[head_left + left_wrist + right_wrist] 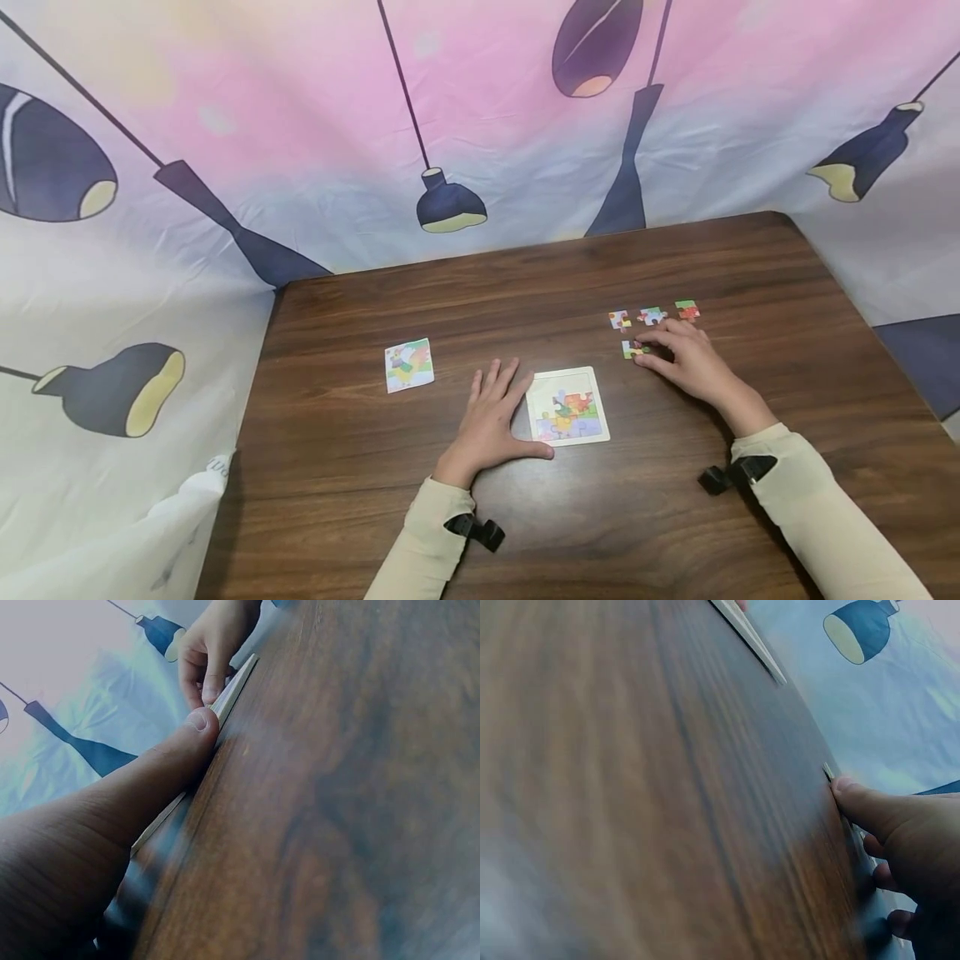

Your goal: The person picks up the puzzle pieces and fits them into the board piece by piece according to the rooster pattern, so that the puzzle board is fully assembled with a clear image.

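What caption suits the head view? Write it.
Left hand touches part-filled puzzle tray; right hand pinches loose piece.

We look forward and down from the head, closely along the brown wood-grain table (337,467) from each wrist, all sharing the square cream puzzle tray (545,400)

i see a dark wood-grain bench (337,483), and past it at twelve o'clock a pink-and-blue cloth (300,83) printed with hanging lamps (450,202); pale cloth (112,546) bunches up at eight o'clock, beside the bench's edge.
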A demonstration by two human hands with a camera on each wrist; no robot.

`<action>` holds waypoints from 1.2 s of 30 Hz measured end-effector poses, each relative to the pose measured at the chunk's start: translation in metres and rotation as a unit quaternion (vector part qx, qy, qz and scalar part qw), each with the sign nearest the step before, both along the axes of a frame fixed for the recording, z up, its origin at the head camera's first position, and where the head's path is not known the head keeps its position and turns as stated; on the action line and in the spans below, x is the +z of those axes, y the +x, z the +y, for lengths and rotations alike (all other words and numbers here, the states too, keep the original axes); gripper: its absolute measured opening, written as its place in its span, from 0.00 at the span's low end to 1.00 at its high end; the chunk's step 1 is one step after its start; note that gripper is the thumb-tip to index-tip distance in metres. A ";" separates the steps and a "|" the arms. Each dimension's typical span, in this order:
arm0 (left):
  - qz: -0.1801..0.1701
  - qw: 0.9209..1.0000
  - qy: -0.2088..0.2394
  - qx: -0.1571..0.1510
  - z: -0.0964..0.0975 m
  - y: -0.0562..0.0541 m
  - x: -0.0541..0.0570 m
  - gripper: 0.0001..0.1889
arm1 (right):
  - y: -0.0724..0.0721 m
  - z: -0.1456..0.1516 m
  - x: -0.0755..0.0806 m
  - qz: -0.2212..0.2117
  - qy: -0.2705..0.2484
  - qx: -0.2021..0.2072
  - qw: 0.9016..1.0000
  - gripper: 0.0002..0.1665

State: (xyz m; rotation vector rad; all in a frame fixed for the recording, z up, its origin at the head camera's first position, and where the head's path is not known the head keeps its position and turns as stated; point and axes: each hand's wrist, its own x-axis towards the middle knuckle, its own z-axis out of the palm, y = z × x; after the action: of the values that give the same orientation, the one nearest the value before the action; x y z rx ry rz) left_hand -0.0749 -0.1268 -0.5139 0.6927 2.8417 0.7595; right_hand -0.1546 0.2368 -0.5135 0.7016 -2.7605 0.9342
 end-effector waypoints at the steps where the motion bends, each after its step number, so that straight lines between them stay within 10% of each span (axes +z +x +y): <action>1: -0.001 1.000 0.000 0.002 -0.001 0.000 0.000 0.66 | 0.000 -0.002 -0.001 0.000 -0.002 -0.002 1.000 0.17; 36: 0.007 1.000 -0.008 -0.009 -0.001 -0.001 0.000 0.65 | 0.042 -0.122 0.004 0.023 -0.018 0.176 0.984 0.16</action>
State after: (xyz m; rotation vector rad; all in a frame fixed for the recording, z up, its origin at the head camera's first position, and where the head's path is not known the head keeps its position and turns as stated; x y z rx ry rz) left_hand -0.0764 -0.1280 -0.5136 0.7231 2.8460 0.7326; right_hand -0.1131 0.1149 -0.5093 1.2176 -2.6178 1.0088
